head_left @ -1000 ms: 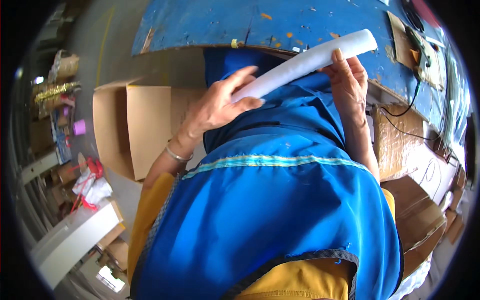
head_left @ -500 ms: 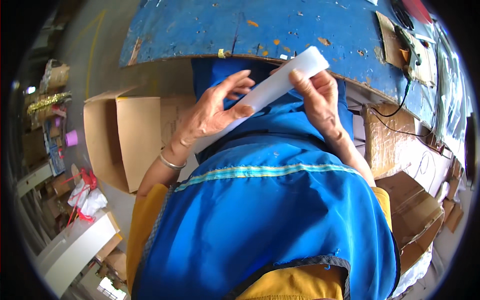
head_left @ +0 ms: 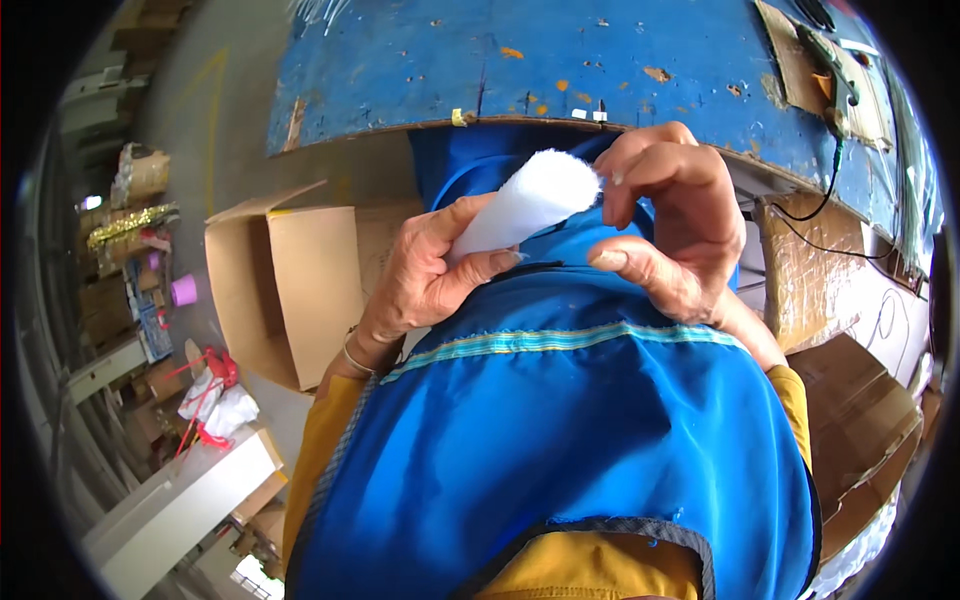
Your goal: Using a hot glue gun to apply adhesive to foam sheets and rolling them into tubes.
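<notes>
In the head view, a white roll (head_left: 525,205) of soft, fuzzy-edged material sits between both hands, held above a blue apron (head_left: 560,430) just short of the near edge of the bench (head_left: 520,60). It is a tube, matte and pale, its frayed end facing up and to the right; its long axis runs from lower left to upper right. The left hand (head_left: 425,280) wraps around the lower part, thumb along the side. The right hand (head_left: 665,215) curls at the upper end, fingertips on its rim. The bench top is chipped blue-painted board. An open cardboard box (head_left: 290,285) stands on the floor to the left.
</notes>
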